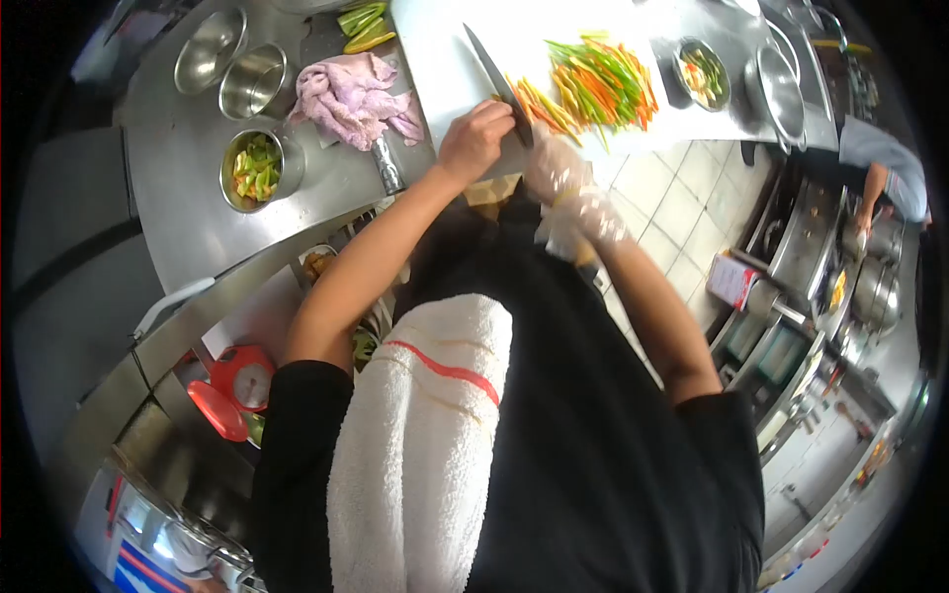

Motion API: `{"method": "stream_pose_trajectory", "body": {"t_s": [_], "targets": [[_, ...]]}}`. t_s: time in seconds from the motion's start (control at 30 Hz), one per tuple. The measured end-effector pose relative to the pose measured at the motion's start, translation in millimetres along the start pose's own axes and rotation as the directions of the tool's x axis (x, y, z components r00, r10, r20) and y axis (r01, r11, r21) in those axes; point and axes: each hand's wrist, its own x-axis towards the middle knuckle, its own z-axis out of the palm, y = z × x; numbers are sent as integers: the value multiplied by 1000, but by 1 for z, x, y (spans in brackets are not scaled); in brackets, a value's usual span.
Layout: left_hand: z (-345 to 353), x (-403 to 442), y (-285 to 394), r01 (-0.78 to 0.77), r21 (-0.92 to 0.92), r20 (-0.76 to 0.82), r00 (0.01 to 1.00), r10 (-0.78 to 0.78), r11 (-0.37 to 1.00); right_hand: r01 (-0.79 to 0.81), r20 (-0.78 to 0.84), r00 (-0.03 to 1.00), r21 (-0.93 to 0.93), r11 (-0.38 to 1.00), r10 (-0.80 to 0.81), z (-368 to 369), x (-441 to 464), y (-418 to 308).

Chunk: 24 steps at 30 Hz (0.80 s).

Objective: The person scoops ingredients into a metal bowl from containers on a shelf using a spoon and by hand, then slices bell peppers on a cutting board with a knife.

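Observation:
My right hand (557, 170), in a clear plastic glove, grips a kitchen knife (491, 69) whose blade points away over the white cutting board (435, 35). Bare and with curled fingers, my left hand (476, 138) presses down at the near edge of the board, just left of the blade. A bit of yellow bell pepper (497, 97) shows at its fingertips; the rest of that piece is hidden. Yellow and orange strips (542, 104) lie right beside the blade. Farther right is a larger heap of green, orange and yellow pepper strips (605, 84).
Left of the board lie a crumpled pinkish cloth (351, 97), a foil-wrapped handle (388, 166) and green pepper pieces (364, 25). A steel pot (287, 178) holds chopped peppers. Another bowl of cut vegetables (727, 84) stands right. A co-worker (880, 163) is at the far right.

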Motion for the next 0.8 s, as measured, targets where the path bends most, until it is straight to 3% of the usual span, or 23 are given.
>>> {"method": "stream_pose_trajectory", "body": {"t_s": [0.07,0.17,0.33,0.4,0.43,0.47,0.53,0.57,0.6,0.67,0.7,0.73,0.8], "targets": [[1,6,-2,-24,-18,-38,999,24,1000,15,-154,988,15,1000,-12,-21,2,8],[5,3,-3,25,3,46,999,-25,1000,-164,-89,977,276,947,196,-60,-14,11],[44,41,9,18,-52,-18,1000,-19,998,-135,-251,951,183,974,179,-81,-36,31],[46,56,22,242,-206,-86,961,-264,948,-148,-344,920,143,978,190,-90,-49,32],[43,53,22,233,-268,-156,947,-280,935,-111,-460,876,102,989,146,-84,-53,38],[32,56,28,217,-268,-155,952,-264,939,-116,-474,867,105,988,152,-86,-55,40],[1,64,50,43,-232,-166,983,-83,972,-7,-581,809,144,990,90,-84,-61,41],[-10,71,56,-7,-242,-59,998,-7,970,-73,-576,809,97,993,116,-79,-63,43],[-11,75,58,9,-231,-49,999,-20,973,-63,-565,817,108,992,114,-77,-65,44],[-3,90,53,-44,-82,281,957,66,996,4,-586,808,109,994,61,-79,-67,46],[5,96,50,-21,-56,365,930,40,998,58,-565,824,150,987,38,-77,-68,50],[14,101,46,7,-14,443,896,0,1000,-113,-436,880,196,974,190,-87,-67,40],[29,105,35,-82,41,437,898,56,996,-19,-433,897,167,986,90,-81,-64,46]]}}
